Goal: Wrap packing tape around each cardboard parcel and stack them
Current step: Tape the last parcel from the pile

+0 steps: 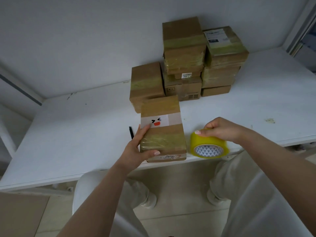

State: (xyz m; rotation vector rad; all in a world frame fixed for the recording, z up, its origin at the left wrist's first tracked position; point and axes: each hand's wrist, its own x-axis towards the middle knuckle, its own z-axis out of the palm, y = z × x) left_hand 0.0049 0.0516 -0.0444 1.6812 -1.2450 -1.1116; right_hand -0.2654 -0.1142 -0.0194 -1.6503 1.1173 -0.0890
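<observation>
**Parcel held at table front edge**

The cardboard parcel lies at the near edge of the white table, banded with yellowish tape. The left hand grips its left side. The right hand pinches the top of the tape roll just right of the parcel. Taped parcels are stacked behind. A dark object, possibly a pen, lies beside the left hand.
</observation>
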